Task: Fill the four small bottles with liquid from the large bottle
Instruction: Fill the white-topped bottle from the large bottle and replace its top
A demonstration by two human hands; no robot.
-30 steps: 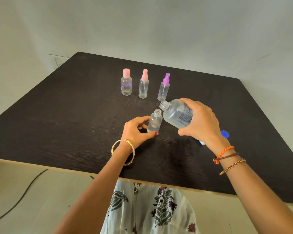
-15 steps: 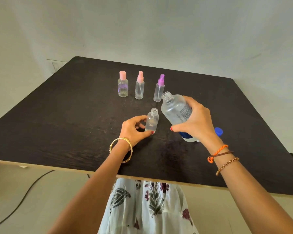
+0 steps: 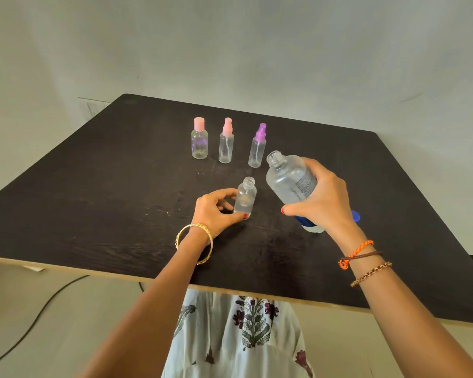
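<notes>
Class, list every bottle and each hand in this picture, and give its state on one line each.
Large bottle: uncapped, tilted, held off the table.
Small open bottle: uncapped, upright, some liquid inside.
Pink-capped bottle: capped, upright.
Pink spray bottle: closed, upright.
Purple spray bottle: closed, upright.
Left hand: holds small open bottle.
Right hand: grips large bottle.

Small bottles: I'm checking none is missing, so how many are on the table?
4. Three capped ones stand in a back row; the uncapped one stands nearer, in the left hand.
</notes>
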